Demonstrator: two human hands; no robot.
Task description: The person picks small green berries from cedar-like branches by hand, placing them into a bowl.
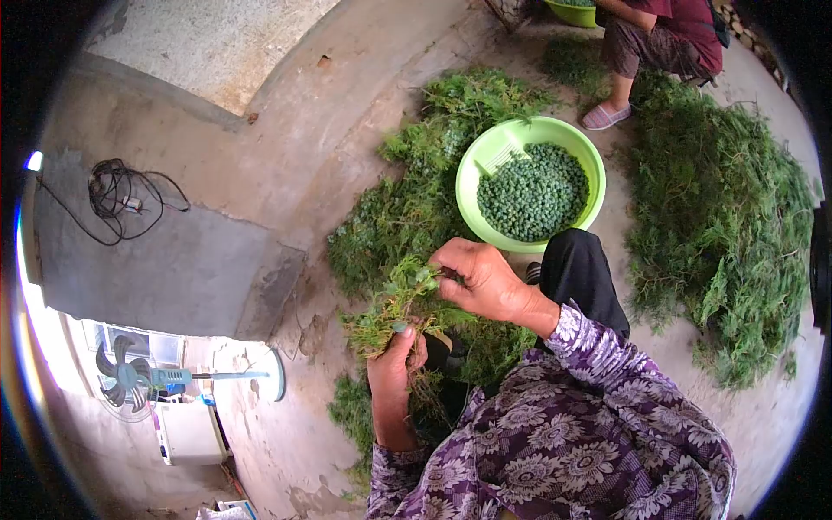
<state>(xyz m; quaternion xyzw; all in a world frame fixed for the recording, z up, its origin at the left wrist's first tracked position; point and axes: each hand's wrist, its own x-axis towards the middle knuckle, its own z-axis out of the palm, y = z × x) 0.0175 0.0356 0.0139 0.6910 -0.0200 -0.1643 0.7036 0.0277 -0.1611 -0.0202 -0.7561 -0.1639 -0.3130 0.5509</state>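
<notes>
Left grip (394,368) fisted round sprig bunch (394,305); right grip (481,279) pinching its tip, wrist bent.

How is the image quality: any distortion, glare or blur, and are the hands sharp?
Head view: strong fisheye bending with black corners; bright glare on the left edge; soft even daylight, no hard shadows; the left hand and right hand on the bunch of green leafy twigs are sharp, as is the round lime-green plastic bowl; the picture's edges look softer.
</notes>
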